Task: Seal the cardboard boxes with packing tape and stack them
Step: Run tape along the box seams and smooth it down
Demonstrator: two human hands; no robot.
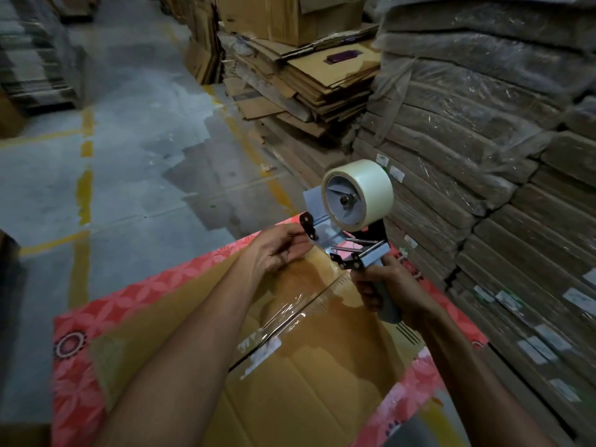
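A brown cardboard box [309, 375] lies in front of me on a red flowered mat [80, 350]. A strip of clear tape [290, 317] runs along its centre seam. My right hand [387, 288] grips the grey handle of a tape dispenser [351, 217] held above the box's far edge, roll of clear tape upward. At the dispenser's front end, by its black bracket, my left hand [280, 246] pinches something with curled fingers; what it pinches is too small to tell.
Tall stacks of plastic-wrapped flat cardboard [483, 156] line the right side. Loose flattened cartons [309, 85] pile up behind them, with a dark purple object [343, 56] on top. Bare concrete floor with yellow lines [85, 188] spreads to the left.
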